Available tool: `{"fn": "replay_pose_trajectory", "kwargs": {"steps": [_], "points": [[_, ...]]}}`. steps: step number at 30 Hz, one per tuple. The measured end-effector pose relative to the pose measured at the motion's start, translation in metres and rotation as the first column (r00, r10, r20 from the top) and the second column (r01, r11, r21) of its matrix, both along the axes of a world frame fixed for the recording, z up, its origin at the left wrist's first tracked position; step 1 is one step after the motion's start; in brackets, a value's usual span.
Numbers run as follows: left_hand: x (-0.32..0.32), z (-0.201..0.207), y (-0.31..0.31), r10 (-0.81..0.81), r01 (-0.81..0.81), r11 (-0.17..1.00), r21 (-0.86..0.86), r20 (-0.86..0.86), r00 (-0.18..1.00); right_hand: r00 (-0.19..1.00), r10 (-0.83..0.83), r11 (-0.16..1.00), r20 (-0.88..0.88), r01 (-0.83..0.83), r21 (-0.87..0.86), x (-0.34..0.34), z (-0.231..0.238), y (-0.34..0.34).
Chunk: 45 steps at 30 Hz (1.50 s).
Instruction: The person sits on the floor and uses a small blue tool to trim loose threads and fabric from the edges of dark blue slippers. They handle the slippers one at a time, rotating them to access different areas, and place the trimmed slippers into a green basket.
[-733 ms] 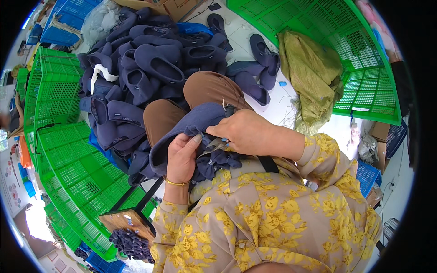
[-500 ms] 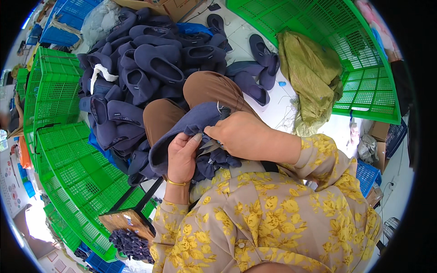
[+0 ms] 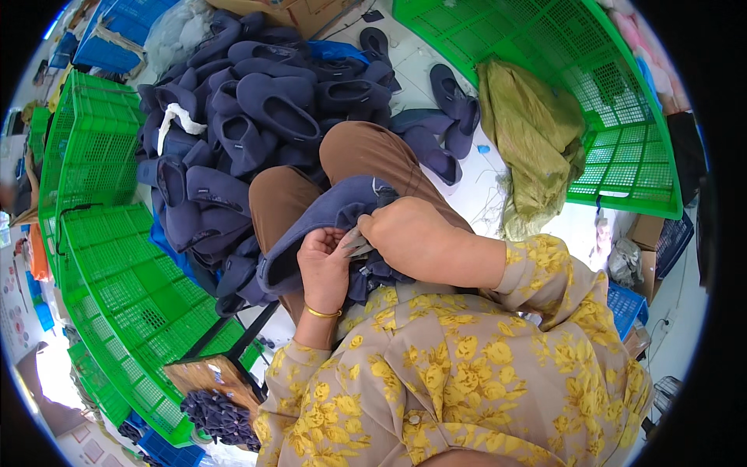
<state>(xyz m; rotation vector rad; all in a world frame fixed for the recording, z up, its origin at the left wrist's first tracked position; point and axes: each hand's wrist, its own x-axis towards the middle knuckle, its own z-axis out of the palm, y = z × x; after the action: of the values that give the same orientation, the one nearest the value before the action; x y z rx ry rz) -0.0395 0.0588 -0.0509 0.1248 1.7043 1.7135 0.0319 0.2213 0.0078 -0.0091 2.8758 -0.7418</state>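
A dark navy slipper (image 3: 315, 219) lies across my lap, its edge pulled up between my hands. My left hand (image 3: 322, 272), with a gold bangle at the wrist, pinches the slipper's near edge with thumb and fingertips. From the right, my right hand (image 3: 408, 237) is closed around scissors (image 3: 357, 247); only their metal blades show, pointing toward my left thumb. Most of the handles are hidden in the fist. Bunched dark cloth (image 3: 372, 279) sits below the blades, against my shirt.
A big heap of navy slippers (image 3: 276, 105) lies beyond my knees, a few more slippers (image 3: 428, 148) on the floor to its right. Green plastic crates (image 3: 117, 272) stand at left and another green crate (image 3: 630, 152) at far right, beside an olive sack (image 3: 529, 132). A wooden-topped stool (image 3: 210, 377) is lower left.
My left hand has shifted slightly right, and its fingertips have moved along the slipper's edge beside the blades. My right hand stays close to the same spot, still holding the scissors.
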Motion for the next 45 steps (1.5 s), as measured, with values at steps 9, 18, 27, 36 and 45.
{"fn": "replay_pose_trajectory", "kwargs": {"steps": [9, 18, 27, 36, 45], "points": [[-0.008, 0.006, -0.004, -0.048, 0.048, 0.999, 0.006, 0.076, 0.996, 1.0, -0.004, 0.992, -0.004, 0.004, -0.126, -0.008, -0.008, 0.02], [-0.019, 0.007, -0.005, -0.093, 0.038, 0.982, 0.185, 0.297, 0.95, 0.999, -0.003, 0.947, 0.047, 0.018, -0.322, -0.016, -0.015, 0.045], [-0.023, 0.006, -0.002, -0.224, 0.102, 0.936, 0.336, 0.349, 0.91, 0.997, 0.005, 0.828, 0.074, 0.038, -0.56, -0.019, -0.025, 0.052], [-0.024, -0.002, 0.0, -0.199, 0.041, 0.929, 0.369, 0.4, 0.895, 1.0, 0.001, 0.885, 0.01, 0.004, -0.466, -0.023, -0.026, 0.044], [-0.021, -0.008, 0.001, -0.159, 0.075, 0.967, 0.244, 0.346, 0.925, 0.967, -0.241, 0.958, -0.085, 0.223, -0.179, -0.024, -0.016, 0.008]]}}
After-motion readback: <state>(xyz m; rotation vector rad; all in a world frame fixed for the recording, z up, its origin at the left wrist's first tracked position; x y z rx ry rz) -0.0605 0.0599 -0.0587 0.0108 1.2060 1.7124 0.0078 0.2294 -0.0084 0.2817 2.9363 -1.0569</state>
